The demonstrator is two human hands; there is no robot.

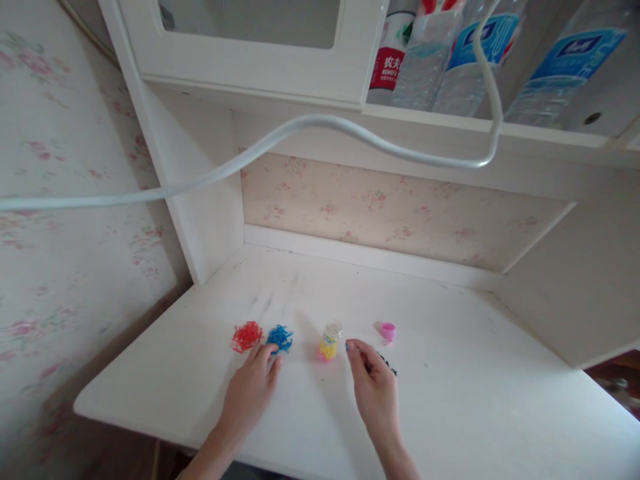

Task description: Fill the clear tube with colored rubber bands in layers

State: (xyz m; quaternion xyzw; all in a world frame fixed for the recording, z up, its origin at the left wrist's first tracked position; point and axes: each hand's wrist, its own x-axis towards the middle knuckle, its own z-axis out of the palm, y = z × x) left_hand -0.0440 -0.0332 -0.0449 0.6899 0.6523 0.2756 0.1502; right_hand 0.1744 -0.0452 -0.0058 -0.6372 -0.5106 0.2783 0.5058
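Nearest the cam, a white cable (320, 121) is strung across the view, above the white desk (450, 413). Below it, a sm. clear jar (329, 341) w/ yellow & pink contents is stood mid-desk, btw the two hands, its long axis approx. vertical, clear end up. By the R hand (377, 383) it is approached closest: the jar is set just L of those fingertips, a short gap left. Thumb & forefinger are pressed together there, w/ what's prob. a blue band (347, 345) pinched at the tips. The L hand (251, 383) is held farther off, fingers a bit spread, thumb apart, tips at the near edge of the blue rubber bands (281, 337); whether any are gripped can't be told. Red rubber bands (247, 336) are heaped just L of these. A pink cup (388, 331) is placed beyond the R hand; black bits (390, 366) are partly hidden behind it.
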